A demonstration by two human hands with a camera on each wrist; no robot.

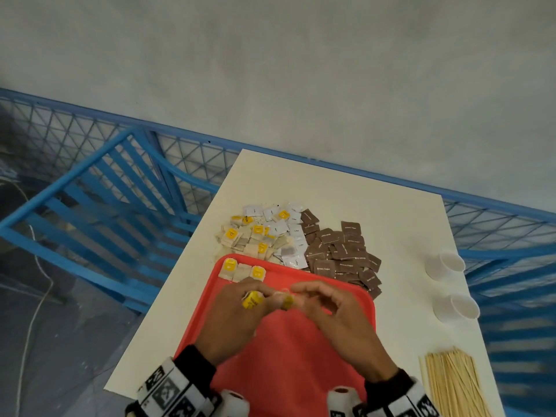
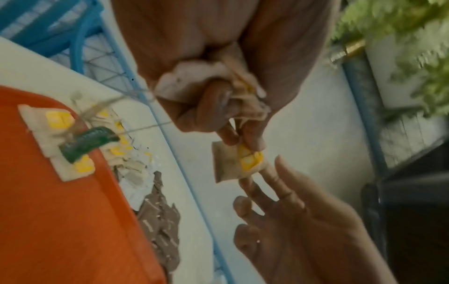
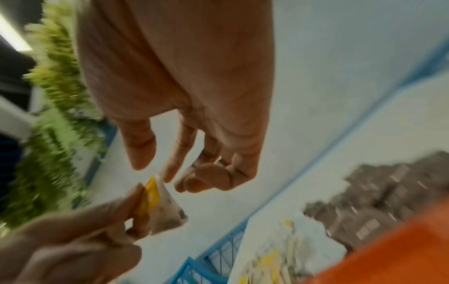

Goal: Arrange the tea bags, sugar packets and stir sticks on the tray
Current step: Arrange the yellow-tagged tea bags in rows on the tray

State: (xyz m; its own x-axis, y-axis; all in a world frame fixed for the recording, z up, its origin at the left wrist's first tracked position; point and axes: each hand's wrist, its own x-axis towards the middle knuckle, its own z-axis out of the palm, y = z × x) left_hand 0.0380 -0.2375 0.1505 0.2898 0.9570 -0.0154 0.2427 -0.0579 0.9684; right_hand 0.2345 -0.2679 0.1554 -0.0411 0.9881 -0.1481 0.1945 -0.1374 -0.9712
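Nearest, over the red tray (image 1: 301,371), the left hand (image 1: 237,320) pinches a yellow-tagged tea bag (image 2: 233,163) and bunches more in its palm; the right hand (image 1: 340,314), fingers loosely spread, seems just to touch it. Three tea bags (image 1: 242,270) line the tray's far-left corner. Beyond lie loose tea bags (image 1: 249,236) and brown packets (image 1: 343,254) printed "Brown Sugar". Stir sticks (image 1: 451,383) lie near right.

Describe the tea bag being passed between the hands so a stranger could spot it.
Start at the red tray; both hands meet above its middle. The tea bag hangs from the left hand fingertips, the right hand reaching for it. Unlike the row at the tray's far-left corner, it is airborne.
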